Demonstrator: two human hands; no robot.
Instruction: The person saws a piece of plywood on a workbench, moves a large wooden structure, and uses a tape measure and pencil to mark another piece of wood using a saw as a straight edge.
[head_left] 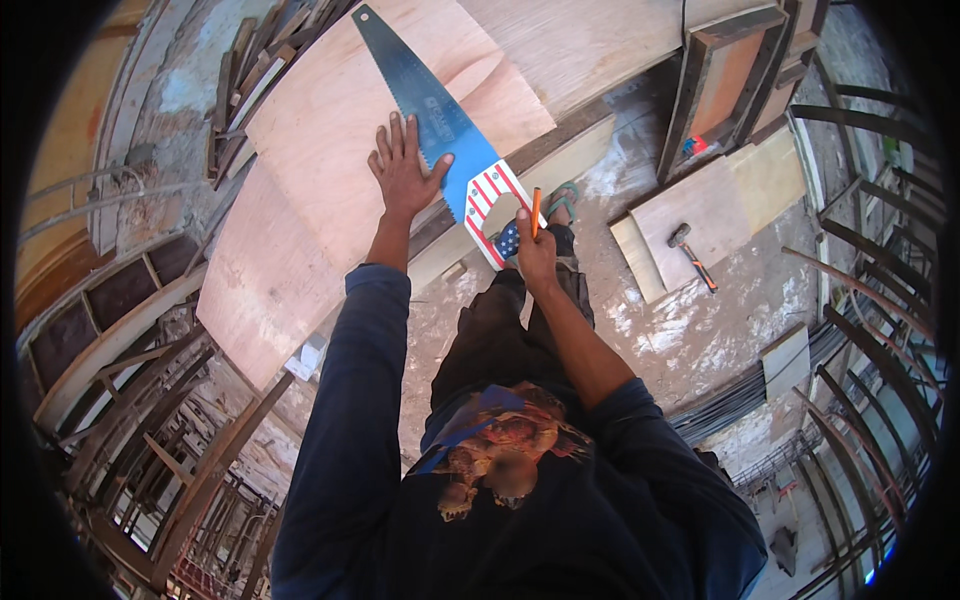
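Observation:
A handsaw (440,125) with a blue-grey blade lies across the plywood sheet (300,190), its tip pointing to the far left. Its handle has red and white stripes and a blue starred part. My left hand (403,175) rests on the plywood with fingers spread, the thumb reaching the toothed edge of the blade. Beside the saw handle, my right hand (537,255) is closed round an orange carpenter's pencil (536,212) that sticks up from the fist. Whether these fingers also touch the handle, I cannot tell.
To the right, a hammer (692,255) lies on smaller plywood pieces (720,215) on the ground. A wooden frame (720,85) stands at the far right, a red and blue object (695,146) next to it. Scrap wood strips (250,85) are piled at the far left.

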